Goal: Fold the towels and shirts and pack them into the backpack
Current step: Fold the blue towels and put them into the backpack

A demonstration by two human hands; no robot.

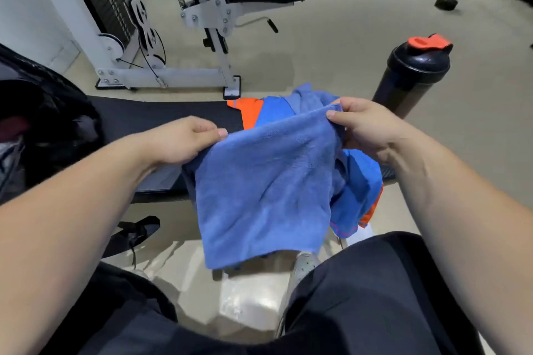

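Head view: left hand (184,138) and right hand (366,127) are pinching between fingers (215,132) the top corners, seemingly the surest hold, of a soft, lightweight blue towel (265,187) hanging three o'clock of the backpack (57,124).

The backpack (49,124) ran off the left edge, its inside too dark to read. The towel (259,181) covered most of the orange-and-blue shirt (272,112).

towel (259,187): blue, unfolded, hanging flat, top corners pinched by left hand (184,138) and right hand (366,127), lower edge below the worktop (161,118) edge. shirt (274,111): blue-orange, crumpled on worktop behind towel. backpack (57,124): black, far left, partly in view.
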